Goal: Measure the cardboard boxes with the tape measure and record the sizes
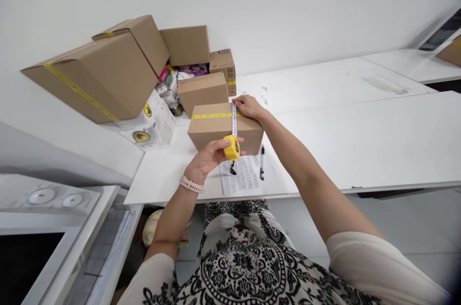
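My left hand [211, 155] is closed around a yellow tape measure [231, 148] with a black strap hanging below it. Its white blade [234, 120] runs across the top of a brown cardboard box [211, 125] sealed with yellow tape. At the box's far edge, my right hand [249, 106] pinches the blade's end with thumb and fingers. In front of the box a printed sheet [239, 177] lies on the white table, partly under the tape measure in view. A black and clear pen [262, 163] rests at the sheet's right side.
Several cardboard boxes [118, 69] are stacked at the left, on a white carton with avocado pictures [151, 125]. An open box [185, 45] and a smaller box [223, 67] stand by the wall. The white table [342, 137] stretches right; a microwave [39, 218] is at lower left.
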`<state>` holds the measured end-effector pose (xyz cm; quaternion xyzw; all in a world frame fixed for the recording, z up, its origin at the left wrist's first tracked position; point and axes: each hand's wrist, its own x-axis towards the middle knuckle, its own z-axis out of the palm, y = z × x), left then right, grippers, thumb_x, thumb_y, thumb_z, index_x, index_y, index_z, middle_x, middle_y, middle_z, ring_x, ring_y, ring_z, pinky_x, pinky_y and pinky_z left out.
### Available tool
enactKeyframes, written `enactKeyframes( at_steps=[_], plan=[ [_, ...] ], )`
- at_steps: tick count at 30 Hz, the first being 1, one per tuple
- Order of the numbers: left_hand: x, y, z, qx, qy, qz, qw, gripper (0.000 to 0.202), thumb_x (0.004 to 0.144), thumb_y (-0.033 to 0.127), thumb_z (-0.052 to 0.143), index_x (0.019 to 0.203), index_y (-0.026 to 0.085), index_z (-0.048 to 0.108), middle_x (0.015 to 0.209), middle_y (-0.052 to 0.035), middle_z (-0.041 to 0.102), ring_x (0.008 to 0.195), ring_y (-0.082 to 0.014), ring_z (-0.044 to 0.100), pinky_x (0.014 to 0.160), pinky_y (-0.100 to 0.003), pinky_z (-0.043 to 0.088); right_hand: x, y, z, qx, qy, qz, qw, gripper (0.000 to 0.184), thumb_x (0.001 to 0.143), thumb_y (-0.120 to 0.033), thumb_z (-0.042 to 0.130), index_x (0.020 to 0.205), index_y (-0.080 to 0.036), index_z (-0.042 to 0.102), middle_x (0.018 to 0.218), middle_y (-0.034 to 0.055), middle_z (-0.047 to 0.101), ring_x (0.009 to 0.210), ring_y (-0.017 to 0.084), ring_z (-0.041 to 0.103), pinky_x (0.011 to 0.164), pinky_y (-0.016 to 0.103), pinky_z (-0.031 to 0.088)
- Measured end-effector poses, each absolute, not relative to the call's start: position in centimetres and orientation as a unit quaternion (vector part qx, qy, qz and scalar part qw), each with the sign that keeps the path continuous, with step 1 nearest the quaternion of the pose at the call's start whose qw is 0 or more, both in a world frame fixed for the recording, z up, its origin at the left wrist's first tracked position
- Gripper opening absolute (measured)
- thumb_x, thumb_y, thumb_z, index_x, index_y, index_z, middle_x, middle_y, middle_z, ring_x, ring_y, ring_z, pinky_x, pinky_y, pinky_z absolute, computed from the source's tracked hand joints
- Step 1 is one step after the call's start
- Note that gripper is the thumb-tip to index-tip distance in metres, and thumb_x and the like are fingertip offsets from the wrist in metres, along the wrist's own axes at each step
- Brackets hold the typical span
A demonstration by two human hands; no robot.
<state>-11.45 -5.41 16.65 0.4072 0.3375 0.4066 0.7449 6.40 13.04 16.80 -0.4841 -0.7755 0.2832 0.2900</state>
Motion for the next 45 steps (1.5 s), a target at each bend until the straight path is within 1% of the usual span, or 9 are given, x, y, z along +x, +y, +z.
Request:
enactKeyframes(
  at_steps=[4,10,13,18,25,32,36,39,45],
  plan=[
    [-11.4,-5.3,16.8,0.421,0.336,0.398,0.743,0.043,0.083,0.038,0.076,0.115,0.010,0.076,0.102,-0.0131,0.078,0.097,-0.0288,0.076,0.099,-0.042,0.053,6.1,13.1,17.0,-0.492,-0.760,0.284,0.316,0.035,0.097,-0.034,0.051,0.114,-0.017,0.076,0.127,0.0108,0.074,0.118,0.030,0.065,0.107,0.042,0.046],
    [-13.0,-6.9,17.7,0.508,0.347,0.450,0.648,0.048,0.075,0.038,0.081,0.118,0.017,0.077,0.140,-0.0154,0.065,0.102,-0.0305,0.074,0.085,-0.037,0.058,9.1,11.5,17.0,-0.464,-0.635,0.246,0.567,0.041,0.100,-0.043,0.042,0.119,-0.020,0.069,0.130,0.0115,0.071,0.121,0.023,0.063,0.103,0.037,0.049],
    [-15.1,-8.8,17.8,0.522,0.371,0.501,0.582,0.057,0.070,0.038,0.084,0.123,0.019,0.076,0.145,-0.0149,0.062,0.106,-0.0323,0.073,0.080,-0.036,0.060,12.2,8.5,14.7,-0.475,-0.558,0.254,0.631,0.039,0.098,-0.049,0.045,0.116,-0.023,0.068,0.122,0.0099,0.073,0.118,0.021,0.066,0.097,0.037,0.052],
    [-19.2,-10.2,15.7,0.507,0.431,0.577,0.474,0.067,0.065,0.035,0.088,0.129,0.020,0.072,0.144,-0.0147,0.064,0.115,-0.0357,0.071,0.084,-0.037,0.062,15.1,2.2,7.6,-0.522,-0.463,0.338,0.632,0.034,0.088,-0.048,0.059,0.104,-0.020,0.071,0.102,0.0088,0.076,0.098,0.020,0.070,0.087,0.037,0.054],
    [-22.6,-7.5,10.4,0.458,0.522,0.634,0.340,0.082,0.062,0.040,0.093,0.136,0.018,0.065,0.155,-0.0183,0.053,0.125,-0.0395,0.066,0.094,-0.042,0.060,13.6,-2.4,2.9,-0.528,-0.461,0.420,0.577,0.040,0.088,-0.051,0.060,0.110,-0.019,0.071,0.109,0.0115,0.075,0.102,0.023,0.069,0.094,0.043,0.053],
    [-19.2,-13.7,11.5,0.651,0.441,0.459,0.414,0.083,0.074,0.033,0.089,0.150,0.028,0.056,0.156,-0.0137,0.053,0.129,-0.0358,0.064,0.099,-0.047,0.060,10.7,-5.7,5.7,-0.465,-0.514,0.494,0.524,0.035,0.089,-0.052,0.064,0.101,-0.021,0.074,0.095,0.0087,0.076,0.085,0.021,0.067,0.080,0.041,0.056],
    [-16.1,-17.1,12.1,0.766,0.349,0.244,0.481,0.091,0.071,0.039,0.089,0.153,0.033,0.050,0.152,-0.0109,0.058,0.136,-0.0374,0.057,0.115,-0.059,0.044,10.2,-7.2,9.4,-0.404,-0.496,0.539,0.548,0.053,0.095,-0.061,0.055,0.134,-0.025,0.063,0.108,0.0099,0.077,0.071,0.016,0.064,0.062,0.033,0.054],
    [-14.8,-17.8,11.7,0.781,0.340,0.158,0.499,0.090,0.071,0.042,0.088,0.153,0.031,0.052,0.149,-0.0111,0.060,0.141,-0.0384,0.052,0.119,-0.059,0.037,11.0,-7.5,11.7,-0.390,-0.481,0.522,0.587,0.061,0.097,-0.063,0.051,0.147,-0.027,0.053,0.109,0.0089,0.077,0.060,0.012,0.056,0.054,0.031,0.049],
    [-14.1,-17.8,11.5,0.798,0.289,0.122,0.514,0.087,0.073,0.038,0.086,0.153,0.032,0.051,0.149,-0.0103,0.060,0.139,-0.0354,0.055,0.116,-0.051,0.043,12.9,-8.6,12.7,-0.392,-0.486,0.493,0.605,0.029,0.089,-0.050,0.072,0.100,-0.024,0.079,0.072,0.0019,0.071,0.050,0.010,0.046,0.045,0.028,0.040]
  ],
)
